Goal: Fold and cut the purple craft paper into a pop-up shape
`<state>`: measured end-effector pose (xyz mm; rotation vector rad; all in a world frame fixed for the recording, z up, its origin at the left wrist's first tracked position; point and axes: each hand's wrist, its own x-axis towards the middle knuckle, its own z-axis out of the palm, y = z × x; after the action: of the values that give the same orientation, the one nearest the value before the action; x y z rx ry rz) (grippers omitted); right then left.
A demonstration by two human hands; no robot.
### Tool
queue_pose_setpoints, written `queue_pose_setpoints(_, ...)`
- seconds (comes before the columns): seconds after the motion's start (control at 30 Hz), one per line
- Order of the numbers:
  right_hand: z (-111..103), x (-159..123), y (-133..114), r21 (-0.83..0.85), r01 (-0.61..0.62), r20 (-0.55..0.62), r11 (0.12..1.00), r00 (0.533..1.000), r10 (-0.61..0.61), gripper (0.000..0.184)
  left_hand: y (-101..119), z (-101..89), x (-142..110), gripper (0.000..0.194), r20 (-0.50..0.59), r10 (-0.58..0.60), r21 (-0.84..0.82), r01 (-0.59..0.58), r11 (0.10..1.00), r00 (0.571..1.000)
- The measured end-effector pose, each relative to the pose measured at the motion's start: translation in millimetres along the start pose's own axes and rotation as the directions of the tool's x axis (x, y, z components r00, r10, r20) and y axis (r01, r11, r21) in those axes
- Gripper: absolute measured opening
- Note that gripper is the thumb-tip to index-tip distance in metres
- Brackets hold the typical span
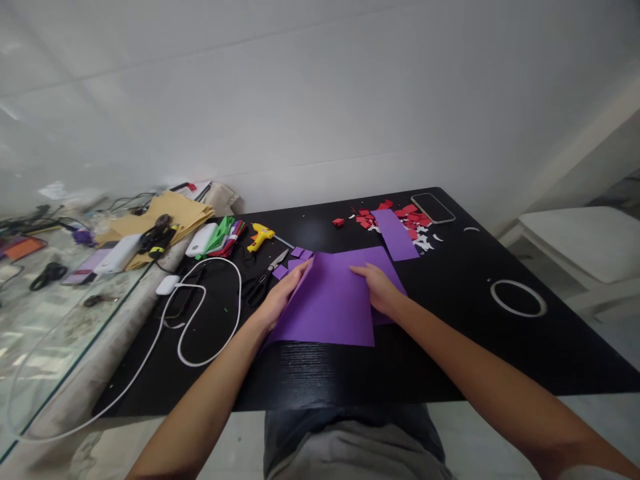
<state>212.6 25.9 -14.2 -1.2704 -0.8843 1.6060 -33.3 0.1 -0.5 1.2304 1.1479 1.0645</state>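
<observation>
A large purple paper sheet [333, 303] lies on the black table [450, 347], folded over so its top flap rises on the left. My left hand [283, 297] grips the sheet's left edge with fingers curled under the flap. My right hand [377, 287] rests flat on the sheet's right part, fingers stretched and pressing down. Small purple paper squares [296, 259] lie just behind the sheet.
Black scissors [265, 277], a yellow glue gun [260, 235], a purple strip [395, 233], red paper scraps [400, 217], a phone [433, 207], a white ring [517, 297] and a white cable [200, 333] lie on the table. Clutter covers the glass surface [60, 313] at left.
</observation>
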Motion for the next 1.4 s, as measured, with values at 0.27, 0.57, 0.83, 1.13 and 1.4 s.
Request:
queue_pose_setpoints(0.27,15,-20,-4,0.047,-0.006,0.174,0.999,0.985,-0.002,0.026,2,14.5,-7,0.088,0.171,-0.111,-0.045,0.120,0.992,0.979)
queue_pose_setpoints(0.57,14,-20,-4,-0.049,0.018,0.259,0.999,0.966,-0.004,0.063,-6,14.8,1,0.070,0.065,-0.177,-0.102,0.183,0.978,0.982)
queue_pose_setpoints(0.83,7,-16,2,-0.162,0.164,0.177,0.973,0.975,-0.134,0.064,-12,13.6,4,0.057,-0.030,-0.140,-0.039,0.138,0.990,0.990)
queue_pose_setpoints(1.13,3,-7,9,-0.242,0.192,0.136,0.951,0.977,-0.162,0.055,-13,11.2,7,0.055,-0.059,0.000,0.184,0.011,0.983,0.998)
queue_pose_setpoints(1.4,2,-7,7,-0.293,0.199,0.123,0.935,0.978,-0.169,0.051,22,-26.3,8,0.044,-0.247,0.071,0.494,0.063,0.867,0.966)
